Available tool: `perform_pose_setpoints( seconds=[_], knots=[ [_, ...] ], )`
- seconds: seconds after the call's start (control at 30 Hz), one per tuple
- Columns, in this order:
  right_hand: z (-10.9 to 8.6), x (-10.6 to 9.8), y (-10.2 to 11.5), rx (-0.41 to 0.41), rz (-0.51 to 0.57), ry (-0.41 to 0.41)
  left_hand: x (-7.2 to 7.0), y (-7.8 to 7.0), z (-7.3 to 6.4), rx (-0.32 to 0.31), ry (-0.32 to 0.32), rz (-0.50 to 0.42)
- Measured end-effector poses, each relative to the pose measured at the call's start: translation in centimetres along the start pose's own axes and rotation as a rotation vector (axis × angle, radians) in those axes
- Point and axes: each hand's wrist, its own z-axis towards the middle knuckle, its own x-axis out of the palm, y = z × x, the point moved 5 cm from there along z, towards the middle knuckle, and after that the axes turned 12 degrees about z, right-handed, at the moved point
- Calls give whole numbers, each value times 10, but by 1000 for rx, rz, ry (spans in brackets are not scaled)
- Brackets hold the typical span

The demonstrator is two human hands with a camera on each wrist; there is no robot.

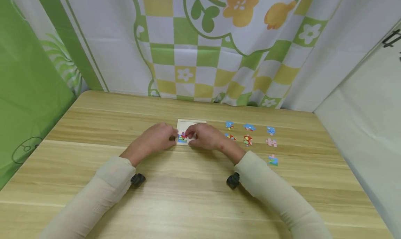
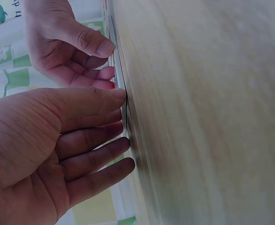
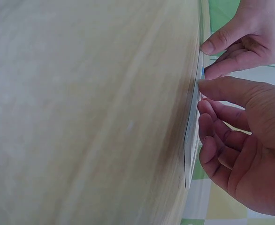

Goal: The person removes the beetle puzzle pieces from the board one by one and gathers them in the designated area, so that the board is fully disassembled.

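A small pale wooden puzzle tray (image 1: 191, 121) lies on the table, with colourful puzzle pieces (image 1: 182, 138) in its lower left corner. My left hand (image 1: 158, 138) rests at the tray's left edge; in the left wrist view its fingers (image 2: 97, 159) extend loosely, the thumb at the near edge. Above the tray, my right hand (image 1: 205, 136) has bent fingers touching the red part of a piece, while its thumb sits apart at the near rim. The right wrist view shows the other right fingers (image 3: 217, 157) loosely curled. Fingertips partly hide the pieces.
Right of the tray, several loose puzzle pieces lie spread out, among them a pink one (image 1: 271, 142), a red one (image 1: 248, 140) and a blue-green one (image 1: 273, 160). A patterned curtain (image 1: 206, 58) hangs behind the wooden table (image 1: 185, 197).
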Motion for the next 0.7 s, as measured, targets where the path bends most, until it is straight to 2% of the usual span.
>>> perform_pose_setpoints(
  seconds=[0.27, 0.43, 0.7],
  knots=[
    [-1, 0, 1, 31, 51, -54, 2, 0, 1, 3, 22, -8],
    [1, -4, 4, 6, 21, -128, 2, -1, 2, 8, 23, 2],
    [0, -8, 8, -16, 10, -166, 2, -1, 2, 10, 22, 11]
  ],
)
